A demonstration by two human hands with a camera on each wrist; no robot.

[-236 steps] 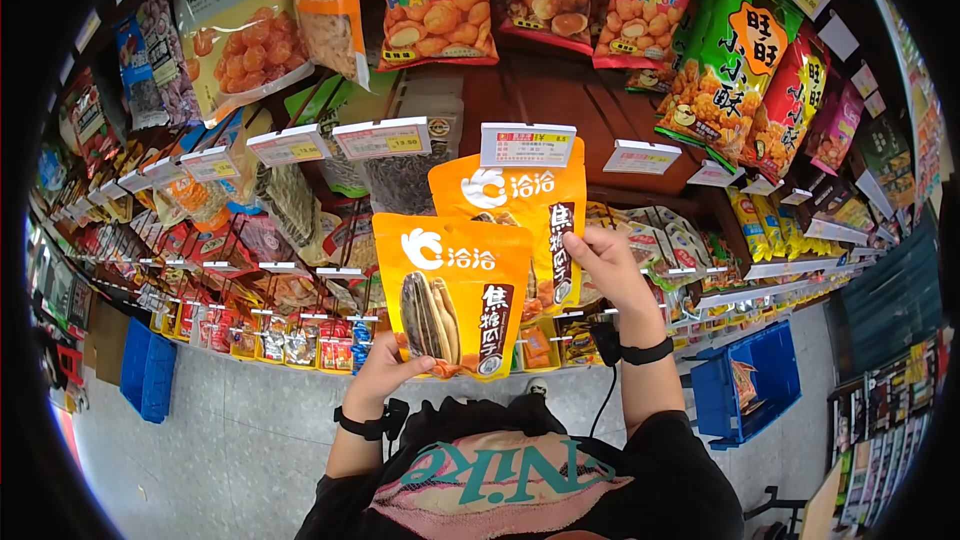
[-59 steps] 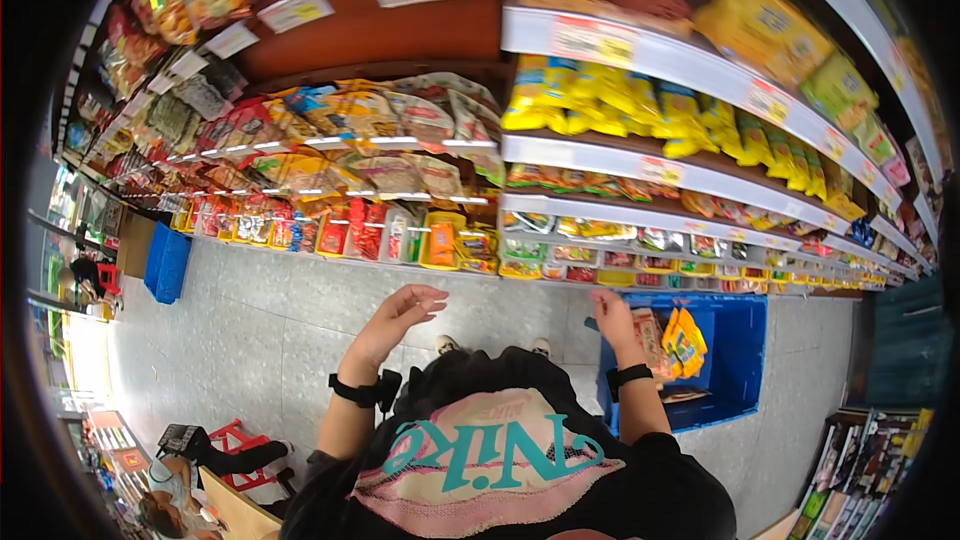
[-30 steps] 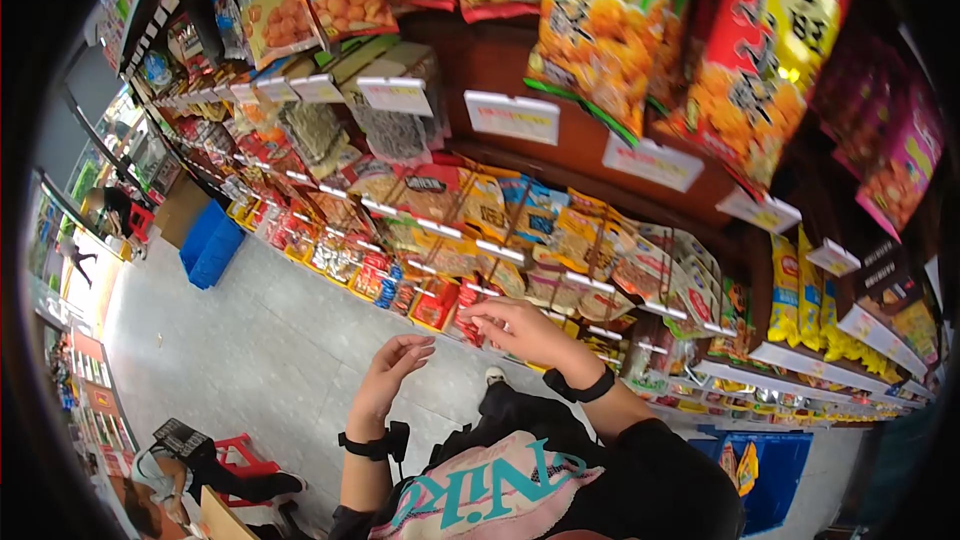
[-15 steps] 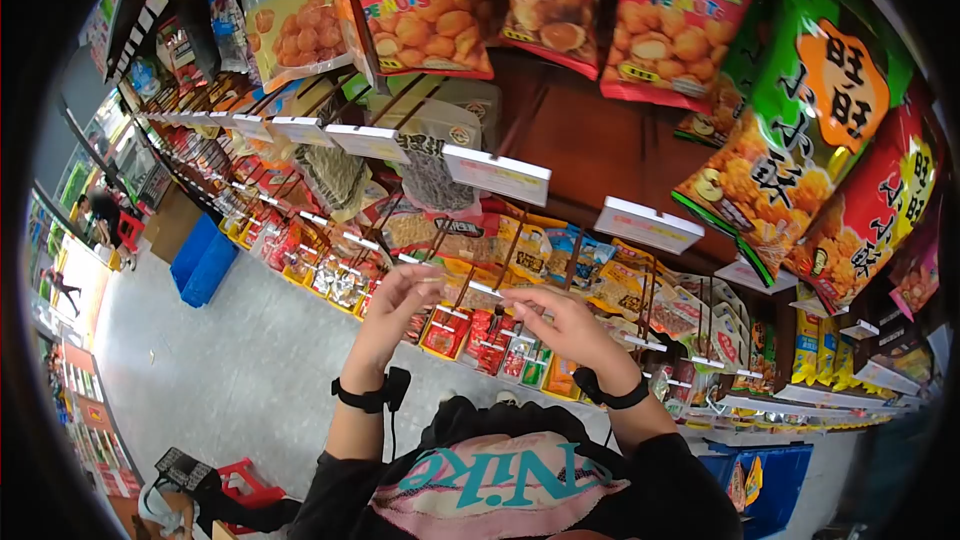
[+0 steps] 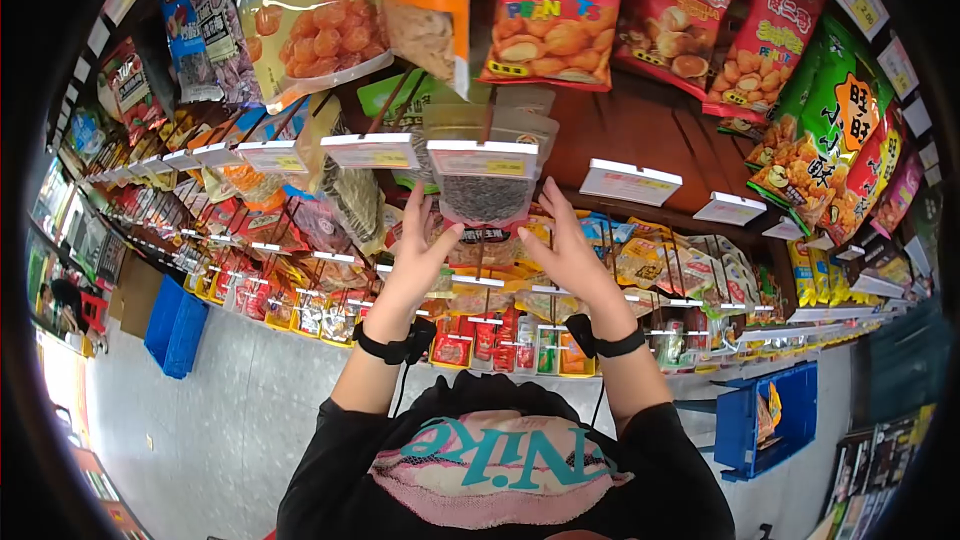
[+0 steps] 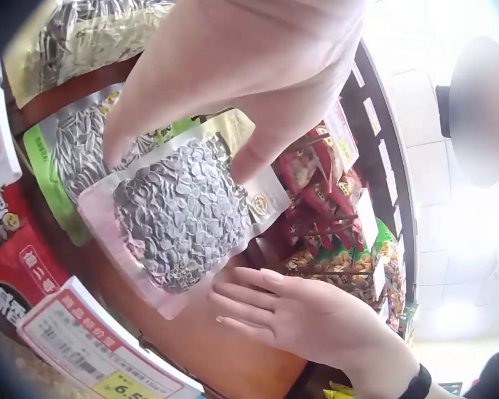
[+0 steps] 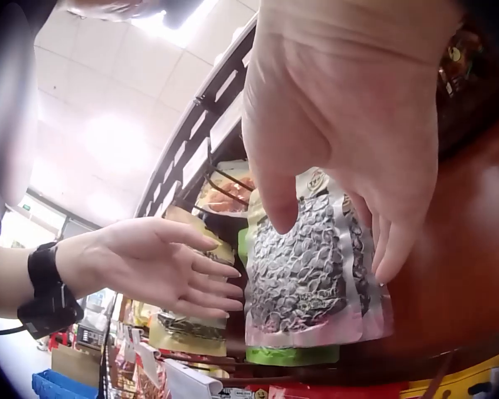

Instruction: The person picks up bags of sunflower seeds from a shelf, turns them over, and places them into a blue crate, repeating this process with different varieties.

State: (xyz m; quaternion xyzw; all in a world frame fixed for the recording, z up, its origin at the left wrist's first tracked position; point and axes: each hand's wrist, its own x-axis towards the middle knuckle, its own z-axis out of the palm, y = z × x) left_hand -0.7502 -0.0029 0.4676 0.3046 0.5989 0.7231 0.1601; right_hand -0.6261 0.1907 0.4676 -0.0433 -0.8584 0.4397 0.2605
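A bag of seeds (image 5: 487, 200) is hanging partly behind a price tag (image 5: 482, 158), between the person's left hand (image 5: 413, 265) and right hand (image 5: 577, 260). Each hand is flanking one side, extending relaxed, unclenched fingers. Whether either is touching the bag, I cannot tell.

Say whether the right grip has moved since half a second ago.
Yes: in the head view, the right grip has moved up, closer to the hanging seed bag.
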